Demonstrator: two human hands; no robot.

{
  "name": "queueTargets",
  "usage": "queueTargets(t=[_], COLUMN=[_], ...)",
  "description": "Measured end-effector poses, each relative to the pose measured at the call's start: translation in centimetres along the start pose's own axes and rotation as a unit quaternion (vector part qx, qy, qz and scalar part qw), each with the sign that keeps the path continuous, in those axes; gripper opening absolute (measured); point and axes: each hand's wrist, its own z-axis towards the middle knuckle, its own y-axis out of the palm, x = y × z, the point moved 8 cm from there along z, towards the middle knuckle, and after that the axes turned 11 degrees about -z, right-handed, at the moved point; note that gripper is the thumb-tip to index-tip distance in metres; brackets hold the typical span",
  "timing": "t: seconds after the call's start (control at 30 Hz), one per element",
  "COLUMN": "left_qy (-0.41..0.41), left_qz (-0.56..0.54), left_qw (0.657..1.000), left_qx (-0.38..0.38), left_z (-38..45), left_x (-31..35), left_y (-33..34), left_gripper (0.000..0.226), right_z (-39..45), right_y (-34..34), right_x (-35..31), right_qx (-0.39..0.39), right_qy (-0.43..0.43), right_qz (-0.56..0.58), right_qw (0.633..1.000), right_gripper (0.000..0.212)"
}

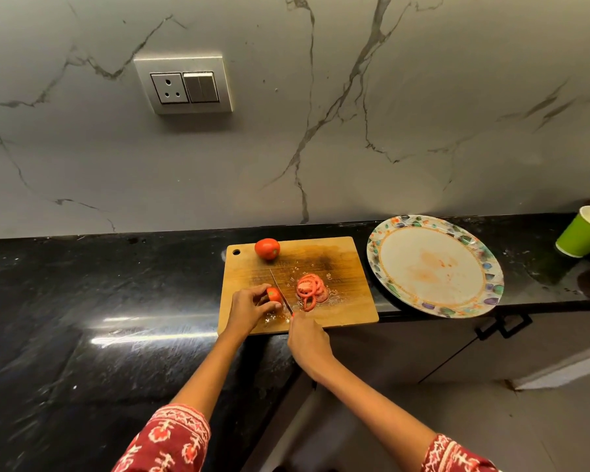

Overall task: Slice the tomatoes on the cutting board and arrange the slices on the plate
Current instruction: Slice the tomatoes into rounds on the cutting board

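Head view: looking down at a black counter (82, 301) from above.
Landmark: the wooden cutting board (341, 267), lying flat at the front edge of the counter.
Left hand (249, 306): on the near left part of the board. Its fingers are curled over a tomato piece and hold it down.
Tomato piece (273, 295): small and red, the uncut end of a tomato, under the left fingers on the board.
Right hand (308, 338): at the near edge of the board. Its fingers are wrapped tight round the knife handle, which is almost hidden inside the hand.
Knife (280, 289): thin blade pointing away from the person, right beside the tomato piece on its right side. I cannot tell if the blade is in the tomato or just touching it.
Tomato slices (310, 290): a little heap of round red slices in the middle of the board, just right of the blade. Wet juice and seeds lie around them.
Whole tomato (267, 248): at the far left part of the board, near the round hole in its corner.
Plate (491, 277): big and round with a colourful rim, just right of the board. It has no slices on it, only faint red smears in the middle.
Green cup (581, 233): far right of the board, past the plate.
Wall: grey marble behind the board, with a socket and switch (184, 85) up on the left.
Sleeves (171, 441): red with a white pattern, near the bottom edge.
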Motion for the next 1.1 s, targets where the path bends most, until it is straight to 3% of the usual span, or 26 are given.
queueTargets(t=[0.57, 1.1], left_qy=[0.015, 0.01], left_qz=[-0.006, -0.002], left_qw=[1.0, 1.0], left_qx=[-0.014, 0.008], left_z=[-0.2, -0.3], left_x=[0.5, 1.1], left_y=[0.8, 0.4], left_gripper=[0.03, 0.034], right_z=[1.3, 0.4], right_y=[0.1, 1.7], right_x=[-0.7, -0.2], right_qx=[0.013, -0.008], right_qy=[0.001, -0.005], right_qz=[-0.006, -0.014], right_qw=[1.0, 1.0], right_gripper=[0.029, 0.036])
